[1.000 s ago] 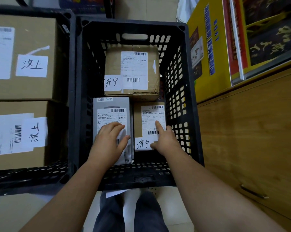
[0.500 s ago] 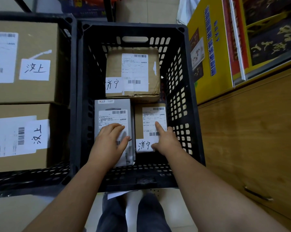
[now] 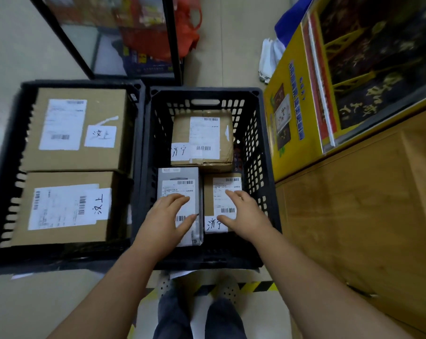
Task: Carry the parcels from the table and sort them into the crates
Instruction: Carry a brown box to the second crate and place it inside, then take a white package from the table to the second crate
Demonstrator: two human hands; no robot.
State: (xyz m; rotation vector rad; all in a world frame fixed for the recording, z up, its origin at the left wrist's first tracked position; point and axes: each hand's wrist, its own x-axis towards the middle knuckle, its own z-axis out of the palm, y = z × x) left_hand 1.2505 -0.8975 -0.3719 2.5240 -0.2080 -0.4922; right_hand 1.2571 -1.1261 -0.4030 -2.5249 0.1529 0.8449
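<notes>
Head view looks steeply down into two black plastic crates on a pale floor; the right crate [image 3: 263, 152] holds three parcels, the left crate [image 3: 8, 211] holds two. In the right crate a brown parcel [image 3: 225, 140] lies at the far end, with a white shipping label and a handwritten slip at its near left corner; a grey parcel [image 3: 172, 177] lies in the near left part, and a small brown parcel [image 3: 208, 199] lies just beside it on the right, a handwritten slip at its near edge. The left hand [image 3: 168, 216] is over the grey parcel, fingers spread and nearly straight, thumb stretched toward the gap between the two near parcels; it grips nothing, and whether the palm rests on the parcel cannot be told. The right hand [image 3: 243, 214] is over the small brown parcel, fingers loose and slightly bent, thumb near the handwritten slip; it too holds nothing. In the left crate a large far carton [image 3: 101, 106] and a large near carton [image 3: 67, 177] lie flat, touching edge to edge, each with a printed label and a handwritten slip. Right of the crates stands a wooden cabinet [image 3: 354, 216], with a yellow box [image 3: 292, 143] beyond it; the person's dark trousers and perforated shoes show at the bottom.
</notes>
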